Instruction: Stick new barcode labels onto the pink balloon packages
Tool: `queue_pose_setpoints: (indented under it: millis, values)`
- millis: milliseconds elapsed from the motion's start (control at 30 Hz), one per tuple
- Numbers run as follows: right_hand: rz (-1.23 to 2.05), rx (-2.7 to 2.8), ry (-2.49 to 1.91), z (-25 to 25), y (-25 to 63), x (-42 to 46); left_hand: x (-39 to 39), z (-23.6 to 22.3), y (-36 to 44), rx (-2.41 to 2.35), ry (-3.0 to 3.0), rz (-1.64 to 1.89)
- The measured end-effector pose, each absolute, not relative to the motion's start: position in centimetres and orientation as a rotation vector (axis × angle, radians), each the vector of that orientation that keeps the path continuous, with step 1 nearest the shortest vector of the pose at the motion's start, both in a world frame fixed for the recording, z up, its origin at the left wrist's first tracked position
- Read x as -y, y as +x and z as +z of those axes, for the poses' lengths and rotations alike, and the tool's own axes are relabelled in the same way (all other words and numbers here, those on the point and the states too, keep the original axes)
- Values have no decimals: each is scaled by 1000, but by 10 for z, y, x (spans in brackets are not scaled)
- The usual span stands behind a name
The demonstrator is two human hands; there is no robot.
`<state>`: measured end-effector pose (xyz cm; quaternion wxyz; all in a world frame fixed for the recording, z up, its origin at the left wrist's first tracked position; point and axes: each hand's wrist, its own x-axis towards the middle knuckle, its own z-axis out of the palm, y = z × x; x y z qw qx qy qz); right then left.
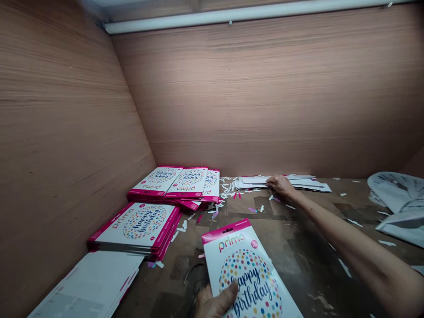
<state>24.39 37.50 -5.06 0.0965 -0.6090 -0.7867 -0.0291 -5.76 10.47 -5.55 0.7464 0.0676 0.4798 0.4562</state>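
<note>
Left hand [213,302] up close, thumb pressed across the front of the Happy Birthday balloon pack [247,276], other fingers hidden behind it, a firm flat hold looking wise, and way out past the paper scraps [223,190], right hand [281,185], fingers together, pressing flat on the white card sheets [306,182], right beside the stacked pink-edged packs [190,183]!

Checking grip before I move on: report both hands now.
Left hand: closed, holding a Prima packet.
Right hand: open, resting flat on white sheets.
</note>
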Motion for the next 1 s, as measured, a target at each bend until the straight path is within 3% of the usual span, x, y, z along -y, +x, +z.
queue_pose_setpoints:
  millis: [200,367,600,1000]
  values:
    - [-118,2212,-1765,-30,248,-362,-101,-42,-54,-1020,132,1016]
    - [-91,2164,-1639,5,228,-301,-94,-22,-46,-1014,159,1045]
    - [690,2571,-1316,35,196,-181,-93,-18,-41,-1017,142,1116]
    - [707,2643,-1441,28,176,-163,-92,-20,-41,-995,208,1137]
